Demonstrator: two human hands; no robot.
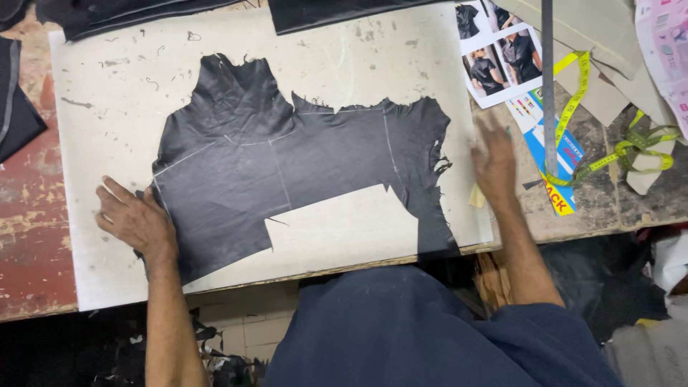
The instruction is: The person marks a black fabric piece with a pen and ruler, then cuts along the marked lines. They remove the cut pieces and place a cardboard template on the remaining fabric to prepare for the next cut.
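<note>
A black leather hide [287, 165] with ragged edges and white chalk lines lies flat on a pale cutting board [107, 100]. A rectangular piece has been cut out of its lower edge, baring the board there. My left hand [136, 218] rests flat on the hide's lower left edge, fingers spread. Off the hide's right edge, my right hand [493, 159] hovers open over the board's rim, blurred, holding nothing.
A yellow tape measure [580, 93], a long metal ruler [549, 86], printed photo sheets [494, 57] and beige paper patterns [595, 29] lie at the right. More black leather [129, 14] sits along the far edge and left. The worn red table [29, 215] shows at left.
</note>
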